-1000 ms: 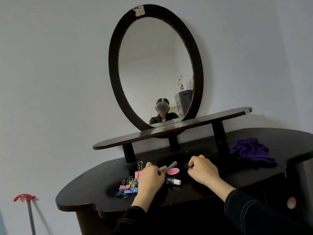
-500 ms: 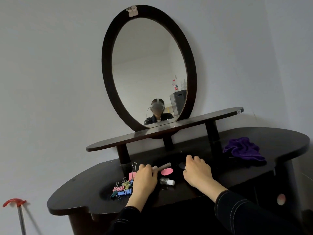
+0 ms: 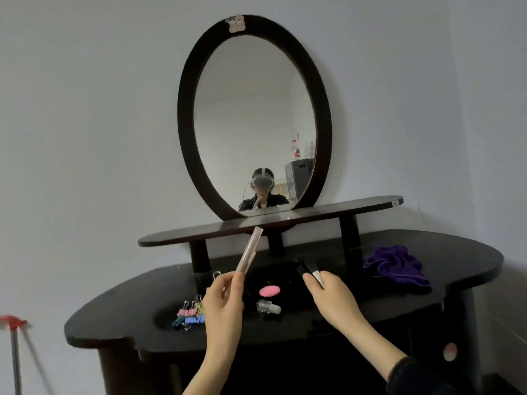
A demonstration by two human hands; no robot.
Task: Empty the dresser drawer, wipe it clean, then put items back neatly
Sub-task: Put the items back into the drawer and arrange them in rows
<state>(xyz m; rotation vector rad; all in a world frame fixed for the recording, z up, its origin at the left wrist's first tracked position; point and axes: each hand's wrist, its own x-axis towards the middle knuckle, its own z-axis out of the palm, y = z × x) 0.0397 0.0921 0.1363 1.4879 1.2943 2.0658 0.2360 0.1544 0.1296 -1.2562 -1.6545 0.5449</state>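
Closest to me, my left hand (image 3: 225, 303) is up over the front of the dresser top (image 3: 119, 306). Its thumb and fingers pinch the bottom end of a pale pink stick (image 3: 248, 252), which tilts up and to the right. My right hand (image 3: 333, 300) is next to it, a bit apart. Its fingers are curled round a small dark piece (image 3: 309, 273) with a light-coloured end poking out past my fingertips. Honestly can't tell what that thing is, it's too blurry.

Everything else is lying out on the dresser top. Just left of my left hand is a heap of binder clips (image 3: 189, 313) in pink, yellow and blue. Between my hands, a little clear bottle (image 3: 268, 307) with a white cap lies on its side. Just behind it is a pink oval pad (image 3: 269, 291). The purple cloth (image 3: 396, 265) is bunched up well off to the right. The front of the dresser below is too dark for me to make out the drawer.

Behind all that, the shelf (image 3: 271, 220) stands on short posts, and above it is the oval mirror (image 3: 256, 109). Far left, there's a red-topped pole (image 3: 12, 322) by the wall.
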